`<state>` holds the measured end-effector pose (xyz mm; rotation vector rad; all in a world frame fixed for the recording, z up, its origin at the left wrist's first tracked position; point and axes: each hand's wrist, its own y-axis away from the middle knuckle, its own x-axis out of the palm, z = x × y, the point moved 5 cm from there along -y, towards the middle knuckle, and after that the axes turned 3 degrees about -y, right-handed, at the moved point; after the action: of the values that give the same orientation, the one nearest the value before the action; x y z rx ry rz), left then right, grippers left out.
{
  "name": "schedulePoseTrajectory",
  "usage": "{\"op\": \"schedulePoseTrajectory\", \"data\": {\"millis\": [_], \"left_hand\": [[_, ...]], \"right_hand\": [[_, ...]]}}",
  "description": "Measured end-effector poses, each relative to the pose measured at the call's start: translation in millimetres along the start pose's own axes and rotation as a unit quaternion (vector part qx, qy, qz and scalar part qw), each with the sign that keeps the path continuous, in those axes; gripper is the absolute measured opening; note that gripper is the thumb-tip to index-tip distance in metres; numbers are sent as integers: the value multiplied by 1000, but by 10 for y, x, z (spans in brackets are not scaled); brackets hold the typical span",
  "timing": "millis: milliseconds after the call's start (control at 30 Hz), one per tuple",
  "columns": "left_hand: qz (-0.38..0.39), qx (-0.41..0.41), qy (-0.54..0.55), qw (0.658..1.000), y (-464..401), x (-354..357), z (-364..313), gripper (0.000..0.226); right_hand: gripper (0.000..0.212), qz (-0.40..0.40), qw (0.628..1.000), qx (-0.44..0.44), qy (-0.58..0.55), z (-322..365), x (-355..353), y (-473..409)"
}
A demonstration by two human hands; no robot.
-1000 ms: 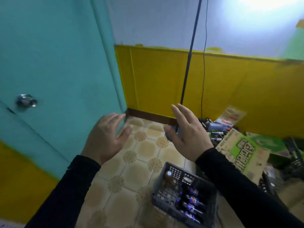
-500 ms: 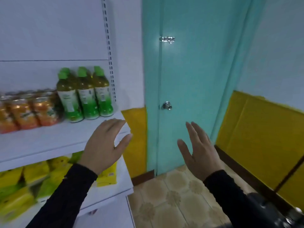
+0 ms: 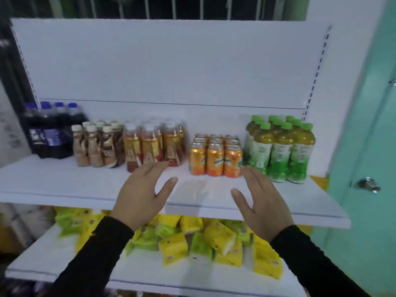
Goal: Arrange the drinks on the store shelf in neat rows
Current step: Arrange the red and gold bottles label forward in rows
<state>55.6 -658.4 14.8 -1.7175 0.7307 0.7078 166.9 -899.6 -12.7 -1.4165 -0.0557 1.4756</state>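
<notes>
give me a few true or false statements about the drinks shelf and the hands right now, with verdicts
1. Both hands hold nothing. True: the left hand and right hand are open, fingers straight.
2. The orange cans stand left of the green-capped bottles. True.
3. The dark soda bottles stand at the right end of the shelf. False: at the left end.
4. The lower shelf holds cans. False: yellow and green packs.

Labels on the orange cans (image 3: 215, 158) and green-capped bottles (image 3: 280, 150) are too blurred to read. The dark bottles (image 3: 50, 130) smear at the left; the rear rows stand hidden.
</notes>
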Motion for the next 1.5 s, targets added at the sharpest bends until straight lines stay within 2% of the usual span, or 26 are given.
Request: {"op": "schedulePoseTrajectory", "data": {"millis": [200, 267, 333, 400, 500, 767, 967, 1167, 1267, 1367, 1500], "left_hand": [[5, -16, -11, 1000, -318, -160, 799, 63], [2, -12, -7, 1000, -472, -151, 973, 67], [1, -12, -2, 1000, -654, -142, 1119, 69], [-3, -19, -13, 1000, -876, -129, 1258, 61], [-21, -30, -29, 999, -1224, -108, 1446, 45], [-12, -71, 3, 997, -2068, -49, 2029, 47], [71, -106, 81, 989, -2723, 136, 2547, 46], [241, -27, 78, 967, -3094, 478, 2639, 59], [304, -12, 115, 945, -3183, 575, 2656, 56], [325, 17, 102, 940, -3244, 648, 2660, 53], [308, 26, 117, 944, -3278, 715, 2691, 56]], "right_hand": [[68, 14, 999, -22, -22, 549, 678, -590], [69, 17, 999, -21, -19, 641, 827, -790], [75, 16, 999, -29, -15, 701, 961, -1003], [81, 38, 998, -37, -14, 759, 1095, -1254], [73, 79, 995, -55, -14, 850, 1283, -1651], [67, 113, 990, -75, -43, 1110, 1794, -2823], [64, 177, 982, -68, -6, 1207, 2106, -3255], [63, 266, 963, 8, 35, 1261, 2308, -3362], [57, 281, 959, 23, 39, 1318, 2303, -3390], [53, 273, 961, 28, 35, 1341, 2281, -3388], [57, 273, 961, 35, 38, 1323, 2297, -3381]]}}
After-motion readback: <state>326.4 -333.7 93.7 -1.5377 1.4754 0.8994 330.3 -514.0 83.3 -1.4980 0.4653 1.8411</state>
